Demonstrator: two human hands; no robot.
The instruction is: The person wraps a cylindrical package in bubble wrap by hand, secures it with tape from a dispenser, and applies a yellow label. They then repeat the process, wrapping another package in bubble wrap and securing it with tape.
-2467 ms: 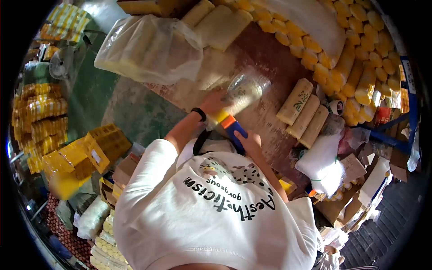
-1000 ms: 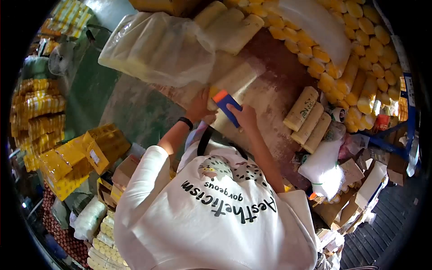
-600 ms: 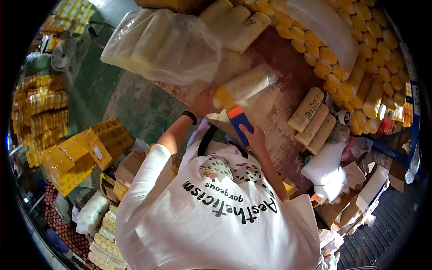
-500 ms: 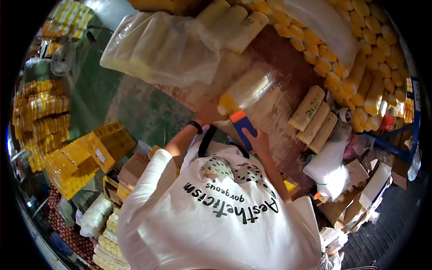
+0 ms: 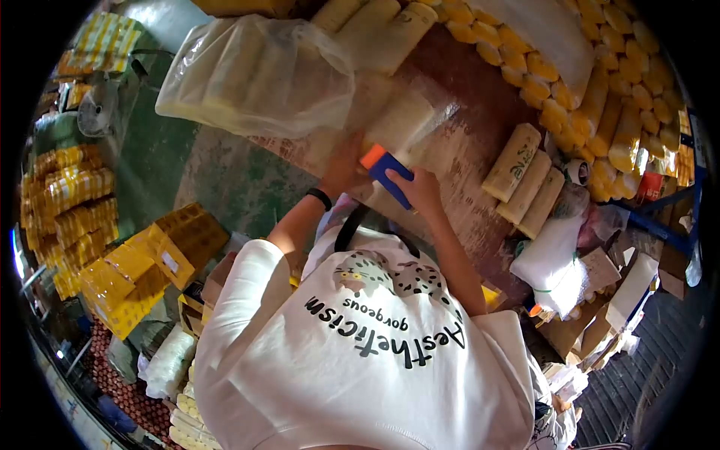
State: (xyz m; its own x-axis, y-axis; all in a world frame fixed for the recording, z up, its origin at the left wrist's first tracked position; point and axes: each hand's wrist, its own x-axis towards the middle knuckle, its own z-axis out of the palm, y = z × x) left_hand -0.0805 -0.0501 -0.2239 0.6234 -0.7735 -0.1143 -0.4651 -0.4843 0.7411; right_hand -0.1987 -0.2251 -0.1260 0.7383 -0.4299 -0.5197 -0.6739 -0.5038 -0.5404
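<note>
In my right hand (image 5: pixel 421 189) is a blue block-shaped tool (image 5: pixel 391 180) with an orange end (image 5: pixel 372 156), tilted over the table edge. Beside the orange end, my left hand (image 5: pixel 345 166) rests at a pale, plastic-wrapped roll (image 5: pixel 397 120); its fingers are blurred and I cannot make out their pose. The roll lies on the worn reddish table (image 5: pixel 457 161). Up and to the left, a large clear plastic bag (image 5: pixel 255 79) covers several pale rolls.
Three wrapped rolls (image 5: pixel 512 163) lie at the right of the table. Yellow-ended rolls (image 5: pixel 622 67) are piled at the upper right. A white plastic bundle (image 5: pixel 550 262) and open cartons (image 5: pixel 630 289) stand lower right, yellow-taped boxes (image 5: pixel 120 285) lower left.
The blue tool and my right hand have moved up and left, with the orange end now nearer my left hand. My left hand has shifted slightly upward along the roll.
</note>
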